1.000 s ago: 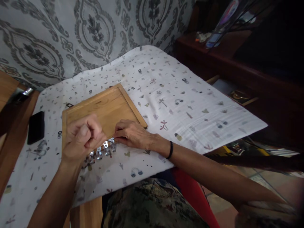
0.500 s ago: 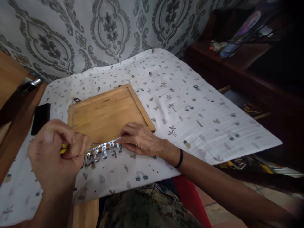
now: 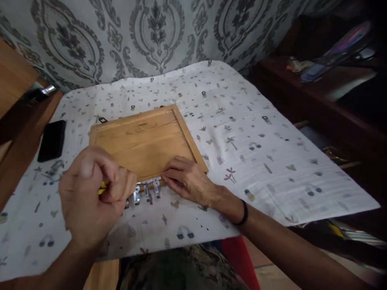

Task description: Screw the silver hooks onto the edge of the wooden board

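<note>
My left hand is a closed fist around a screwdriver; a bit of its yellow handle peeks out between the fingers. Its thin shaft seems to point right, toward a silver metal hook rail. That rail, with several hooks, lies along the near edge of a framed wooden board. The fist hides the rail's left part. With fingertips pinched together, my right hand holds the rail's right end against the board's edge. The board lies flat on a white printed cloth.
A black phone lies on the cloth at the left, beside wooden furniture. A patterned curtain hangs behind the table. At the right stands dark furniture with items on it. Below the table's near edge, red fabric shows.
The view has shifted, so the board and rail sit further right. My left fist has come nearer along the rail and now covers more hooks. My right hand keeps its hold.
</note>
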